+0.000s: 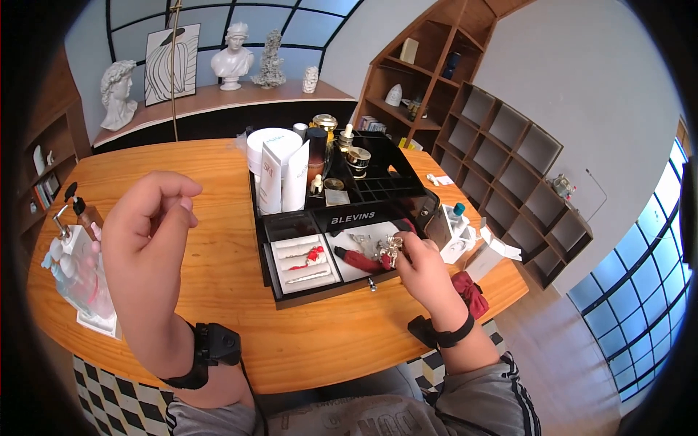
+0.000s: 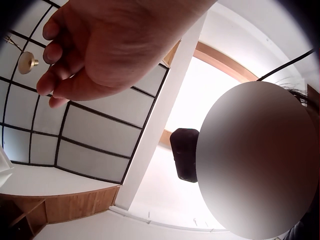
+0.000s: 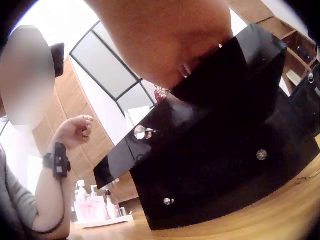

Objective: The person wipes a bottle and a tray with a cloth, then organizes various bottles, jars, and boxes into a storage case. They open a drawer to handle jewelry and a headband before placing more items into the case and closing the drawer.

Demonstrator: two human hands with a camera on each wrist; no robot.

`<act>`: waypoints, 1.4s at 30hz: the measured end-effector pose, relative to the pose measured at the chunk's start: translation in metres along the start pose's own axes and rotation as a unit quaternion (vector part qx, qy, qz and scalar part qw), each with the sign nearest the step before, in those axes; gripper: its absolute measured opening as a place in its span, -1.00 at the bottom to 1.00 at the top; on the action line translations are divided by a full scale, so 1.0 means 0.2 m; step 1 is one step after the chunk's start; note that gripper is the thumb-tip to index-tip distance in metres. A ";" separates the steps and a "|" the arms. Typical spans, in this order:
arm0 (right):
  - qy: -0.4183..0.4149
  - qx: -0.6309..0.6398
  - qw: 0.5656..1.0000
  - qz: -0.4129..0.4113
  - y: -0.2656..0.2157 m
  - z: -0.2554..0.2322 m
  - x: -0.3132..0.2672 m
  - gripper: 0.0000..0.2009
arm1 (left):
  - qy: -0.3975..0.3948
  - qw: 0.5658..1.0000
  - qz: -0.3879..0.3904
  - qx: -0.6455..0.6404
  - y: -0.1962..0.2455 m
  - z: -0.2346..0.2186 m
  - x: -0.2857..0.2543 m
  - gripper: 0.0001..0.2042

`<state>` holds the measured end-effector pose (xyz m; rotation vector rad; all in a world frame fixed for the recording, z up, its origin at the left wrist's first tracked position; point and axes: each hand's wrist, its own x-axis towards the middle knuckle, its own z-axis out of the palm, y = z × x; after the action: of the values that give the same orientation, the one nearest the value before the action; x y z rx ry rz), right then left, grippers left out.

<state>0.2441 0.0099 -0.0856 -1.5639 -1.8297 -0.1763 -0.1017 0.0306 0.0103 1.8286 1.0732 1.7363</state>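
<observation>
My right hand (image 1: 422, 266) is at the right side of an open drawer, pinching a sparkly silver jewelry piece (image 1: 390, 251) between thumb and fingers. The drawer belongs to a black cosmetics box (image 1: 352, 216) marked BLEVINS. Beneath the jewelry lies a dark red fabric piece (image 1: 356, 260) on a white lining. A white ring tray (image 1: 305, 265) in the drawer's left part holds a red trinket (image 1: 315, 254) and a slim silver piece. Raised over the table's left side, my left hand (image 1: 149, 225) holds nothing, its fingers loosely bent. The right wrist view shows the box's black front (image 3: 215, 165) with crystal knobs.
Bottles, jars and white tubes (image 1: 296, 178) crowd the box top. Pump bottles on a white tray (image 1: 102, 323) stand at the wooden table's left edge. Right of the box are a white container (image 1: 449, 236), a white carton (image 1: 488, 256) and a dark red scrunchie (image 1: 471, 292).
</observation>
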 end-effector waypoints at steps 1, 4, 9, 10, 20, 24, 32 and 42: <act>-0.003 0.000 1.000 -0.006 0.00 -0.01 -0.01 -0.76 | -0.003 1.000 0.004 0.002 -0.01 0.00 0.00 -0.86; -0.017 -0.007 1.000 0.005 -0.01 -0.02 -0.02 -0.75 | 0.003 1.000 0.023 -0.005 -0.02 0.02 0.01 -0.86; -0.008 -0.001 1.000 0.005 -0.03 -0.04 -0.04 -0.76 | 0.010 1.000 0.022 -0.014 -0.01 0.04 0.01 -0.85; -0.005 0.001 1.000 0.006 -0.03 -0.04 -0.05 -0.77 | 0.014 1.000 0.024 -0.011 -0.01 0.05 0.00 -0.85; -0.006 0.008 1.000 0.003 -0.02 -0.05 -0.04 -0.78 | -0.005 1.000 0.019 -0.002 0.00 0.07 0.00 -0.85; -0.004 0.008 1.000 -0.002 -0.01 -0.05 -0.04 -0.78 | 0.000 1.000 0.023 -0.003 -0.01 0.08 0.00 -0.86; -0.001 0.023 1.000 0.002 -0.03 -0.05 -0.04 -0.78 | -0.007 1.000 0.022 -0.002 -0.02 0.08 0.01 -0.85; 0.054 0.114 0.989 0.073 0.04 -0.12 -0.04 -0.79 | -0.016 1.000 0.021 0.015 -0.02 0.09 0.01 -0.85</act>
<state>0.2616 -0.0073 -0.0757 -1.4899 -1.5849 0.0155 -0.0850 0.0384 0.0050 1.9036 1.0597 1.7182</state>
